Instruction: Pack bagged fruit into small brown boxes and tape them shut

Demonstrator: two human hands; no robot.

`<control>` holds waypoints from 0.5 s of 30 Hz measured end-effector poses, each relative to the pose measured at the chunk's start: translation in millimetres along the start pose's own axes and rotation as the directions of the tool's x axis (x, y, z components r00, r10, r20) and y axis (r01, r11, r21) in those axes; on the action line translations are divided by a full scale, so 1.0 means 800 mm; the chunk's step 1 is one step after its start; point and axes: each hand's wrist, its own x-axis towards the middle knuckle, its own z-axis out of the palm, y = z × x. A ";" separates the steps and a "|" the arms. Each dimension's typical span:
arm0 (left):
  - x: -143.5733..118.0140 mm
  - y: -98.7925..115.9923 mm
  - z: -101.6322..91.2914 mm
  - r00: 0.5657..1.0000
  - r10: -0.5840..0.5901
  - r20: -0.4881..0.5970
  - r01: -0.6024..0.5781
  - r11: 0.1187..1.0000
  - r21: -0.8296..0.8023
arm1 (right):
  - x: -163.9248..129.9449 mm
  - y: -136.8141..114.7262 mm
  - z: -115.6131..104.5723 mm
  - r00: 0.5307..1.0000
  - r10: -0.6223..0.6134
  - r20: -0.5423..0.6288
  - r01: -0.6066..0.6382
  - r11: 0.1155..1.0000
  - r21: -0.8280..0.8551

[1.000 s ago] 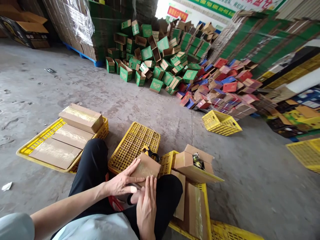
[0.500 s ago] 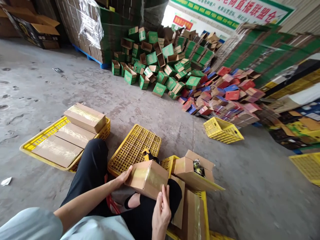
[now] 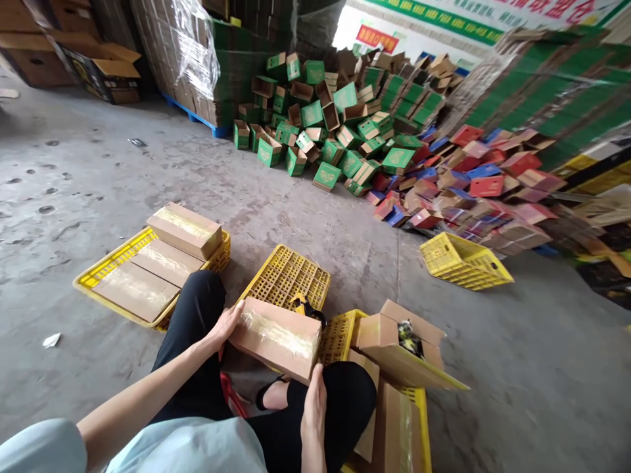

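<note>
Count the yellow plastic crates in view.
5, perhaps more hidden: tray under taped boxes, upturned crate ahead, one behind held box, one under right-hand boxes, tipped crate near the box pile.

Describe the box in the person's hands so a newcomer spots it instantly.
Start at the upturned yellow plastic crate on the concrete floor, just ahead of the seated person's knees. In front of it, the left hand and right hand hold a plain brown cardboard box by its ends. Unlike the open brown box to its right, it is taped shut and off the ground.
</note>
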 end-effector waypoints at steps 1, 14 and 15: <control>0.002 0.003 -0.004 1.000 0.008 -0.021 -0.008 0.999 0.034 | 0.001 0.002 0.010 0.999 0.000 0.037 0.000 1.000 0.003; 0.004 -0.095 0.044 0.930 0.366 -0.030 -0.296 0.794 0.531 | 0.040 0.065 0.064 0.992 -0.105 0.073 0.121 0.958 -0.261; 0.002 -0.105 0.050 0.905 0.425 -0.008 -0.345 0.744 0.572 | 0.045 0.065 0.068 0.984 -0.162 0.073 0.176 0.942 -0.287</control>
